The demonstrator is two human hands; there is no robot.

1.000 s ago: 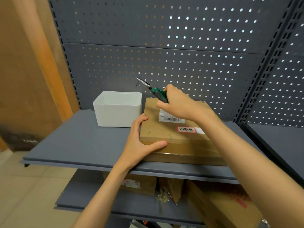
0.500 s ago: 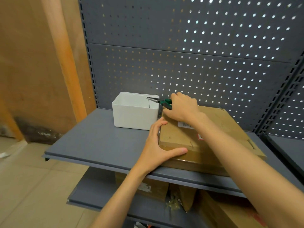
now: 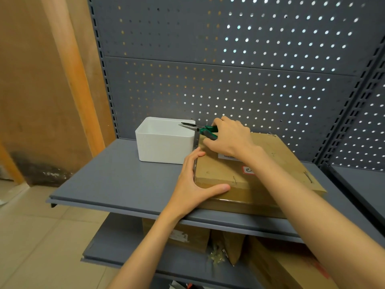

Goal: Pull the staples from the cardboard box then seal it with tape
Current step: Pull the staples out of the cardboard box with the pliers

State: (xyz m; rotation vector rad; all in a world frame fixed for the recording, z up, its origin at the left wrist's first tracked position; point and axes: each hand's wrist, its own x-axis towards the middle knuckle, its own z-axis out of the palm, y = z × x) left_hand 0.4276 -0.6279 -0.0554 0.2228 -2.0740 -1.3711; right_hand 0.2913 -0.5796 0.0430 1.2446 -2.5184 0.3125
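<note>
Head view, single frame. Cardboard box (image 3: 250, 176) lies flat on the grey shelf (image 3: 116, 180), right of centre, its near edge close to the shelf's front lip. Your left hand (image 3: 192, 188) braces the box's near-left corner: fingers (image 3: 192, 161) run up along the left side, thumb laid across the near edge of the top face. Fingers are spread around the corner, pressed on cardboard.

Your right hand (image 3: 229, 136) sits over the box's far-left corner, fingers curled around the green handles of the needle-nose pliers (image 3: 200, 129). The plier tips point left and reach over the open top of the white bin (image 3: 164, 140). The tips look nearly closed; whether they hold a staple, you cannot tell at this size.

White bin stands on the shelf just left of the box, close to its far-left corner. Its visible interior looks plain white.

Top face of the box: a white label partly hidden under your right wrist, a red-bordered sticker (image 3: 248, 170) beside your forearm. One staple (image 3: 235, 180) sits near the near edge, another staple (image 3: 308, 177) toward the right edge.

Behind the shelf, a grey pegboard panel (image 3: 229, 80). On the lower shelf (image 3: 129, 245), more cardboard boxes (image 3: 281, 265), partly hidden.
</note>
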